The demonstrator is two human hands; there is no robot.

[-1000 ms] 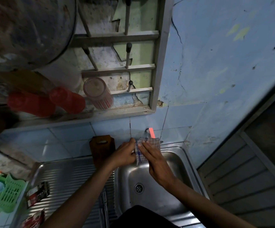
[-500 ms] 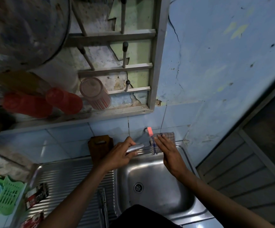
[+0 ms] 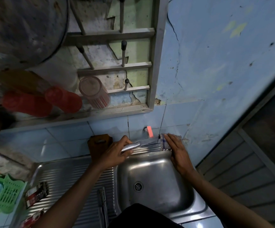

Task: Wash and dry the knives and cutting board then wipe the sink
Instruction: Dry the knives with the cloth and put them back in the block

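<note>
My left hand (image 3: 115, 153) grips the silver handle of a knife (image 3: 131, 147), and its blade points right along the back rim of the steel sink (image 3: 150, 175). My right hand (image 3: 178, 152) lies flat with straight fingers on a checked cloth (image 3: 164, 142), which covers the blade's tip at the sink's back right corner. A brown cutting board (image 3: 98, 142) leans upright against the tiled wall just behind my left hand. Two long metal utensils (image 3: 103, 204) lie on the ribbed drainboard; I cannot tell whether they are knives.
A tap with a red lever (image 3: 149, 132) sticks out of the wall above the blade. A green basket (image 3: 6, 195) and small packets (image 3: 37, 193) sit at the drainboard's left. A wall rack overhead holds red cups (image 3: 62, 99) and a clear cup (image 3: 94, 92).
My right hand has slid the cloth rightward along the blade, from beside my left hand to the tip. The bare handle and blade now show; my left hand keeps its hold.
</note>
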